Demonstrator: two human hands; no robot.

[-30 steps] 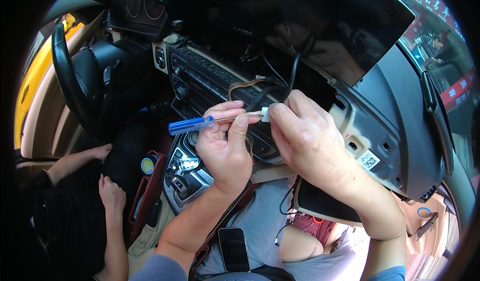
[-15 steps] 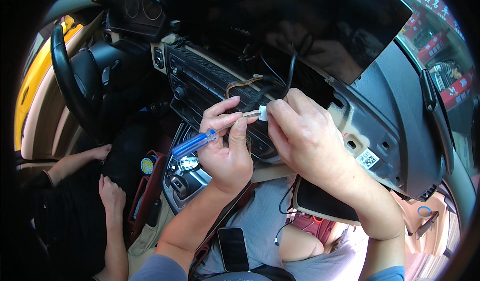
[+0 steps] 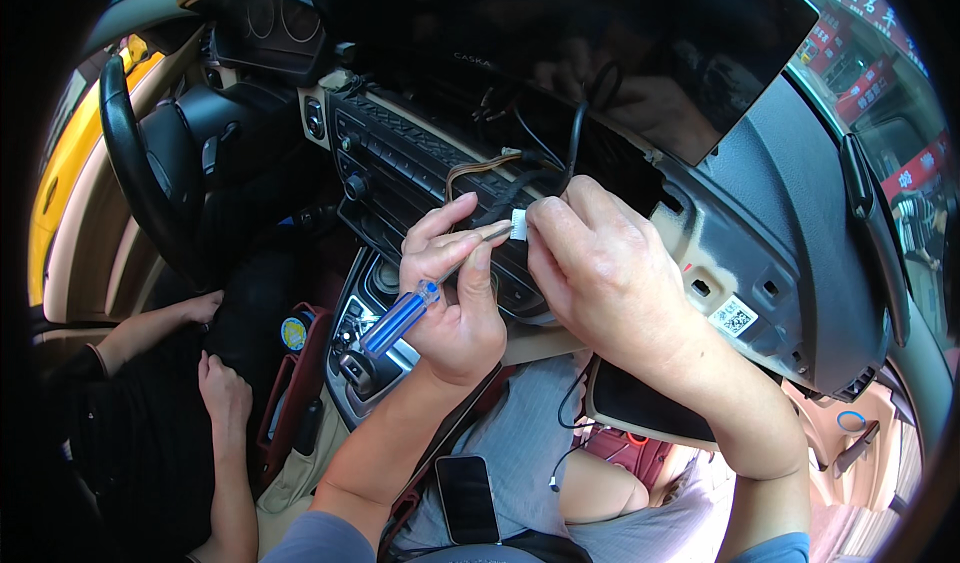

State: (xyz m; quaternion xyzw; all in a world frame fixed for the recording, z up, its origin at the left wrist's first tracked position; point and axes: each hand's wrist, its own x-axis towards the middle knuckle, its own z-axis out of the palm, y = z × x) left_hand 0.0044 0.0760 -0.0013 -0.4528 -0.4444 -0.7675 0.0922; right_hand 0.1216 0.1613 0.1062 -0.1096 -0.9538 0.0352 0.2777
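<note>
My left hand (image 3: 455,313) is closed, holding a screwdriver (image 3: 400,320) between thumb and fingers. Its clear blue handle points down and left, and the thin shaft runs up to the right. At the shaft's tip is a small white connector plug (image 3: 519,225), pinched by my right hand (image 3: 610,273). The fingers of that hand curl over the plug's right side and hide part of it. Brown wires (image 3: 480,166) loop just above my left hand. A thick black cable (image 3: 578,138) hangs down behind my right hand.
A large dark screen (image 3: 640,43) spans the top, over the opened dashboard. The control panel (image 3: 400,163) and gear console (image 3: 360,368) lie left of my hands; the steering wheel (image 3: 120,153) is farther left. Another person's hand (image 3: 225,383) rests there. A phone (image 3: 467,498) lies on my lap.
The screwdriver has tilted more steeply, its handle swinging right and down. The white plug and my right hand have shifted slightly left. The other person's hands stay put.
</note>
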